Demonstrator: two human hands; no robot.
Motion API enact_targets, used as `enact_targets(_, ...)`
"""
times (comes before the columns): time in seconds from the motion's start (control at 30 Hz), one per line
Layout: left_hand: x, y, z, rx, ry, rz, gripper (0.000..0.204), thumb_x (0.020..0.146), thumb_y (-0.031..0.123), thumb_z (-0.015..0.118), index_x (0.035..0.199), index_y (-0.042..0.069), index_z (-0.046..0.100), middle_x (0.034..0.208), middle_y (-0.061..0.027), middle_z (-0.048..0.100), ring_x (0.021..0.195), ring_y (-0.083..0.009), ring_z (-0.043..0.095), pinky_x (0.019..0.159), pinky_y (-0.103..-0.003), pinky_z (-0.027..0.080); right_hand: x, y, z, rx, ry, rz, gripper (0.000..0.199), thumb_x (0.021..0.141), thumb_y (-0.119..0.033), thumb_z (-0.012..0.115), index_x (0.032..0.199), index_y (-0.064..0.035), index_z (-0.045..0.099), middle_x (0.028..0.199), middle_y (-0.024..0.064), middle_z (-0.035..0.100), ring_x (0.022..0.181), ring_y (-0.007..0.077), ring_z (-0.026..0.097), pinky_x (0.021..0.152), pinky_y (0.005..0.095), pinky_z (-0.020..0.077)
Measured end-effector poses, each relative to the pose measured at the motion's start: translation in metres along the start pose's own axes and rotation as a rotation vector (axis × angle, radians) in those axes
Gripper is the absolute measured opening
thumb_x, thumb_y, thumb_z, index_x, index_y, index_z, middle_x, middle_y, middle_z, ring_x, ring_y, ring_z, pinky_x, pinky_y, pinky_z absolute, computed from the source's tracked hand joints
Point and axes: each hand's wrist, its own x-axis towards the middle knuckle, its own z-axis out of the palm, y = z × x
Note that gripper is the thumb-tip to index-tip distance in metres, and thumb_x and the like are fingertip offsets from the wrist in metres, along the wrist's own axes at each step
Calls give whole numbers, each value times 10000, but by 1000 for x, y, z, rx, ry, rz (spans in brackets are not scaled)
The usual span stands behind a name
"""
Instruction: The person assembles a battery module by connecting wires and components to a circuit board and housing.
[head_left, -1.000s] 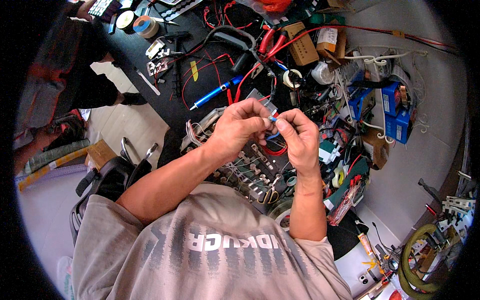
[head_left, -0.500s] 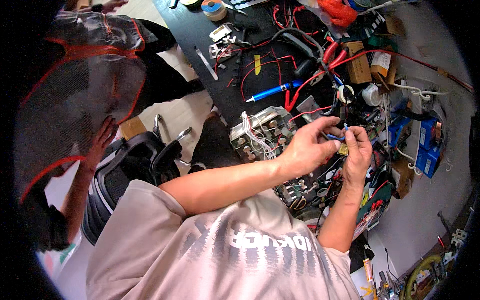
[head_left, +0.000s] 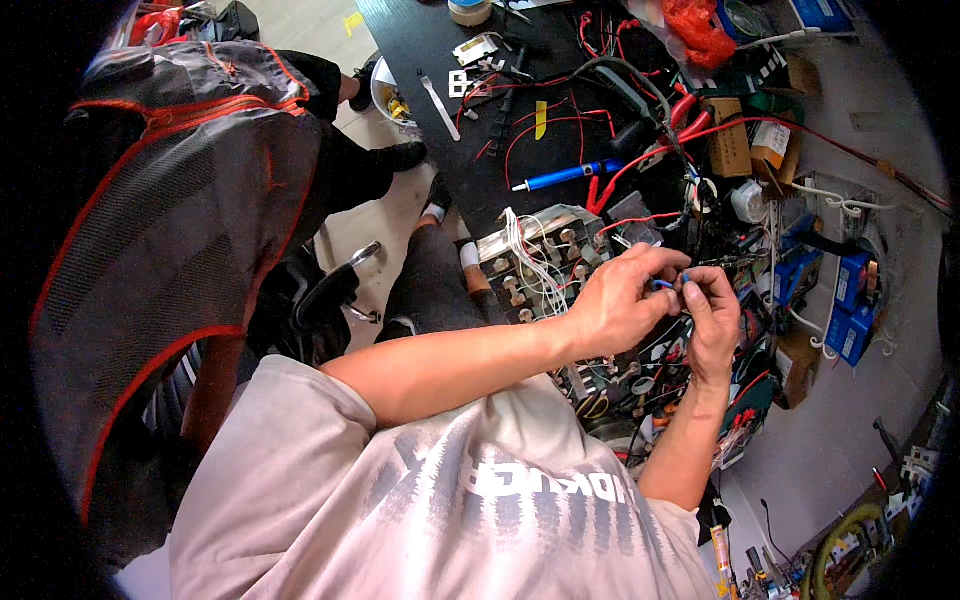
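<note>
My left hand reaches across from the left, with thumb and fingertips pinched around a short blue wire. Facing it, my right hand is closed too, its thumb and forefinger gripping the blue wire near its other end. The fingertips of both hands almost meet, so most of the wire is hidden. Just left of my hands lies a metal-framed battery pack or circuit assembly with a bundle of white wires over it.
A blue pen-like tool, red-handled pliers, red wires and a yellow strip lie on the black table. Cardboard boxes and blue boxes stand at right. Another person in a dark orange-trimmed vest is at left.
The view has shifted slightly, so the table appears farther right. My fingertips have drawn closer together around the blue wire. The other person has moved, and their hand no longer shows.
</note>
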Motion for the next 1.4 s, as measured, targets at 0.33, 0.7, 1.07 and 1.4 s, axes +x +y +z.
enact_targets(0.33, -4, -12, -8, 128, 25, 125, 197, 894, 103, 739, 1082, 52, 709, 1056, -152, 700, 991, -359, 711, 850, -428, 574, -8, -6, 1, -15, -111, 99, 125, 1022, -156, 658, 1071, -41, 661, 868, -24, 634, 722, 55, 526, 651, 226, 426)
enact_targets(0.7, -10, -15, -10, 173, 19, 202, 156, 916, 140, 743, 1047, 62, 712, 1010, -158, 682, 953, -392, 696, 809, -444, 573, -14, -11, 10, 11, -84, 108, 121, 958, -155, 731, 1003, -59, 675, 842, -49, 609, 716, 37, 494, 643, 216, 387)
enact_targets(1.07, -4, -10, -15, -271, -147, -250, 145, 974, 112, 694, 1088, 24, 703, 882, 19, 667, 777, -68, 587, 662, -251, 496, -11, -27, 8, -16, -131, 65, 88, 956, -67, 748, 1009, -26, 691, 909, -45, 657, 824, 33, 571, 754, 220, 465)
enact_targets(1.4, 4, -7, -13, -217, -176, -263, 145, 920, 56, 679, 1053, 1, 702, 938, -24, 698, 866, -100, 628, 766, -295, 541, -11, -17, 3, -30, -120, 59, 109, 943, -66, 764, 1014, -36, 688, 929, -52, 652, 862, 50, 583, 795, 241, 483)
